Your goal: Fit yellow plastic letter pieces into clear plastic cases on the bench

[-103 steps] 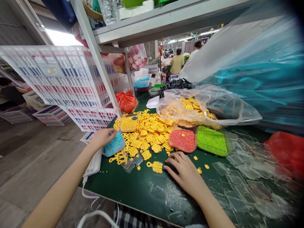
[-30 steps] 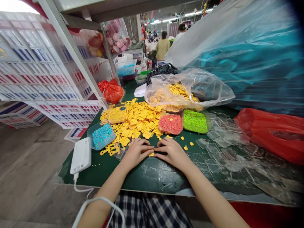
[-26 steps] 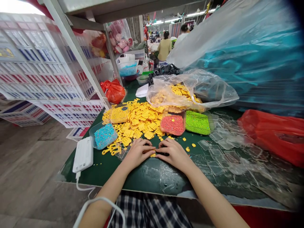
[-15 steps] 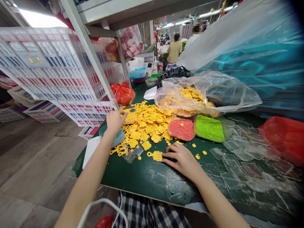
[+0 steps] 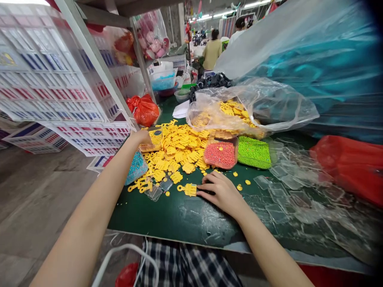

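Note:
My left hand [image 5: 141, 138] reaches to the tray of tiny yellow beads [image 5: 156, 140]; its fingers are mostly hidden behind the hand and blurred. Near the table's front, my right hand [image 5: 220, 190] pinches the right edge of a flat yellow plastic piece with a ring at one end [image 5: 190, 189], lying on the green tabletop. Behind it spreads a heap of similar yellow pieces [image 5: 182, 145]. Beside my left forearm stands a tray of blue beads [image 5: 136, 167]. Trays of red beads [image 5: 220, 154] and green beads [image 5: 254, 152] stand beyond my right hand.
Clear plastic squares [image 5: 289, 177] lie scattered at the right, before a red bag [image 5: 350, 167]. A clear bag of yellow pieces [image 5: 236, 113] rests behind the trays. White crates [image 5: 54, 71] and a metal shelf post [image 5: 95, 63] flank the left side. Other people are farther back.
My left hand has moved a little farther forward, to the yellow bead tray. The right hand keeps its hold on the yellow piece. The whole view has shifted slightly.

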`<state>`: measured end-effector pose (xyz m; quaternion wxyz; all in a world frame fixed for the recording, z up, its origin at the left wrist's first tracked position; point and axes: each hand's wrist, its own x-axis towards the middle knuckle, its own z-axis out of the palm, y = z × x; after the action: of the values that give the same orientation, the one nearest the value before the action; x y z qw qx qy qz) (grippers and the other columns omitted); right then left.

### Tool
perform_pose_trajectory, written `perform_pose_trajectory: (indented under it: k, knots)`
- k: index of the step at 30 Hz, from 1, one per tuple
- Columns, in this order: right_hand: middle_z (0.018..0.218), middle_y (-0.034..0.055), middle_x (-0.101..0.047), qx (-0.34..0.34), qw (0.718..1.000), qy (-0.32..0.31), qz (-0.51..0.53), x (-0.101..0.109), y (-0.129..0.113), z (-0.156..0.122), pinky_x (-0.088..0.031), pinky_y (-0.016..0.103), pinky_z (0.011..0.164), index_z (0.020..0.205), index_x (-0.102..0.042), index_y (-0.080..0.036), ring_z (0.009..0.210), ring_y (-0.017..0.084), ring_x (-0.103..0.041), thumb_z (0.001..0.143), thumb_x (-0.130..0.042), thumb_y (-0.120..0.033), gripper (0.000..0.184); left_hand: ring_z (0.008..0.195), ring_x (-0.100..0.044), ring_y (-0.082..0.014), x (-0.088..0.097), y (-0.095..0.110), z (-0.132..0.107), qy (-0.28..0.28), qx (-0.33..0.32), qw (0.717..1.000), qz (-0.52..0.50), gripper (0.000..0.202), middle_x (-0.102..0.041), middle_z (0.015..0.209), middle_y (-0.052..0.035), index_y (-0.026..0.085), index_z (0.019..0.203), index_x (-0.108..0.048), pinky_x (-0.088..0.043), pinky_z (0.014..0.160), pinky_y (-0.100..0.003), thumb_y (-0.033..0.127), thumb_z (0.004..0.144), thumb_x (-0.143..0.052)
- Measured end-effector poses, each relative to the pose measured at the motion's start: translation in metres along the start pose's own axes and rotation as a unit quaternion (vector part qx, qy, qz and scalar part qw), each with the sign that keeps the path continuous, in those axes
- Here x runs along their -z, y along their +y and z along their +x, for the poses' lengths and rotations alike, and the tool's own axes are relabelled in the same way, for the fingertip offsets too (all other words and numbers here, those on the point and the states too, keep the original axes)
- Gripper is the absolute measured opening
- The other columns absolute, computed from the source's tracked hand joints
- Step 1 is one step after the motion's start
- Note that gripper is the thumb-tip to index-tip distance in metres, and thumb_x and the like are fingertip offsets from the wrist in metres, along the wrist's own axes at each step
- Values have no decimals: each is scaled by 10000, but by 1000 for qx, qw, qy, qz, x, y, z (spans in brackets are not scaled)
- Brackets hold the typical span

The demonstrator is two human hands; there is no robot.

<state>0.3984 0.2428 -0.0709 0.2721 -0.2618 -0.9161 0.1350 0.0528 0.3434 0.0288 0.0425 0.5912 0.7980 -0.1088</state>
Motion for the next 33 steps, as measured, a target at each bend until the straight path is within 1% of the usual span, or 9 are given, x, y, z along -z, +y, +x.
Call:
perform_pose_trajectory:
  k: [6,8,10,11,14,17,20,27,33]
  knots:
    - [876,51,-657,-7,1000,-15,11,3,-2,0,-438,332,763,942,-741,-225,862,200,-555,884,-621,-374,200,1005,-619,-380,5,8,-25,86,105,989,51,320,-713,1022,-190,153,999,-713,-360,939,-511,335,738,-680]
    - [880,52,-656,-8,1000,-15,15,4,-2,0,-433,332,766,943,-739,-221,864,199,-552,884,-620,-377,204,1007,-613,-361,7,16,-45,155,104,982,37,281,-707,1034,-186,145,1010,-718,-357,926,-494,309,812,-605]
    - [883,52,-656,-8,1000,-13,18,4,-2,1,-431,333,770,940,-738,-216,865,199,-549,883,-622,-376,206,985,-609,-321,3,31,-72,252,33,967,-17,269,-709,1011,-151,163,973,-738,-373,887,-447,312,877,-537]
    - [883,52,-656,-8,1000,-13,19,4,-2,1,-429,333,770,938,-738,-214,865,199,-548,883,-623,-375,205,960,-608,-290,-3,41,-87,285,-41,956,-58,264,-708,1002,-119,181,944,-747,-383,857,-412,328,892,-534]
    - [877,51,-655,-5,1000,-15,16,4,-3,1,-425,332,769,930,-739,-215,866,199,-543,879,-629,-367,194,845,-595,-207,-35,75,-133,219,-272,926,-143,193,-699,867,-26,243,861,-757,-376,809,-352,348,886,-598]
    - [883,45,-652,-1,1000,-22,16,5,-5,1,-423,326,774,924,-737,-221,871,194,-538,870,-645,-353,170,851,-565,-185,-72,98,-162,154,-365,904,-161,156,-673,861,0,277,906,-755,-356,804,-340,339,899,-612]
    - [875,36,-646,3,999,-30,14,5,-6,1,-417,319,760,914,-736,-217,861,191,-534,856,-664,-334,149,867,-547,-183,-91,103,-170,123,-371,904,-171,146,-655,889,-5,280,962,-752,-357,793,-332,326,897,-630]
    - [855,31,-641,2,999,-37,12,6,-7,2,-408,312,749,892,-735,-215,851,185,-531,860,-659,-337,147,860,-547,-188,-91,96,-169,124,-376,902,-170,172,-662,896,-9,306,1006,-748,-368,777,-339,338,916,-606]
    - [862,37,-649,2,999,-41,13,6,-6,2,-401,319,750,910,-739,-220,855,190,-538,858,-662,-350,160,795,-583,-195,-73,74,-148,268,-326,878,-226,270,-701,860,-38,250,928,-759,-409,742,-337,378,946,-521]
